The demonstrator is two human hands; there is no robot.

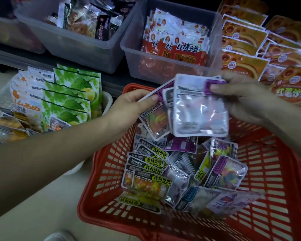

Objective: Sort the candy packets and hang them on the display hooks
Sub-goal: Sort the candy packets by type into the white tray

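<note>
A red plastic basket (268, 171) holds several loose candy packets (151, 185), some with yellow labels, some with purple ones. Above the basket both hands hold a small fan of purple-topped packets (200, 112), their silvery backs facing me. My left hand (129, 108) pinches the left edge of the fan with its thumb on top. My right hand (241, 96) pinches the purple top corner of the front packet. No display hooks are in view.
A white basket (108, 100) at the left holds green and orange-labelled packets. Behind stand clear tubs (129, 47) with red packets and dark ones. Orange packets (247, 49) are stacked at the back right. A shoe tip (59, 236) shows at the bottom.
</note>
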